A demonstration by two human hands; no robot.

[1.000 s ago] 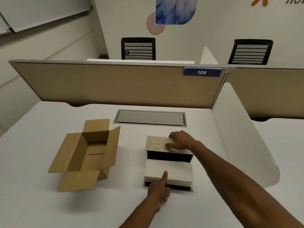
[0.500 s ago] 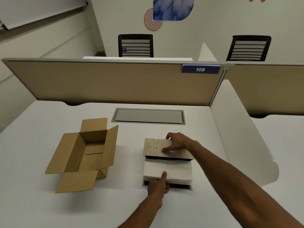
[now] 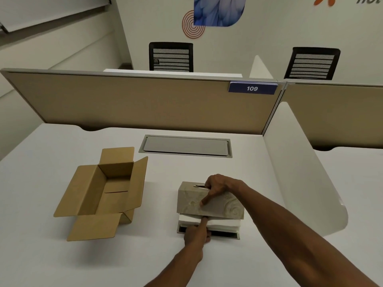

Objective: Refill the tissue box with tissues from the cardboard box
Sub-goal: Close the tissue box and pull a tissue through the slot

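Observation:
A beige patterned tissue box cover (image 3: 219,205) sits over a white stack of tissues (image 3: 222,222) that rests on the box's dark base tray (image 3: 224,234). My right hand (image 3: 215,186) grips the cover from above, fingers at its top slot, thumb on the front face. My left hand (image 3: 196,233) is at the front of the base, its index finger pressing on the tissue stack. The brown cardboard box (image 3: 103,193) stands open to the left, and nothing shows inside it.
The white desk (image 3: 41,255) is bounded by a tan partition (image 3: 145,104) at the back and a white curved divider (image 3: 296,172) on the right. A grey cable hatch (image 3: 185,146) lies flush in the desk behind the boxes.
My right hand has turned the cover over from lying behind the tissues and brought it down onto the stack. My left hand kept its finger on the tissues.

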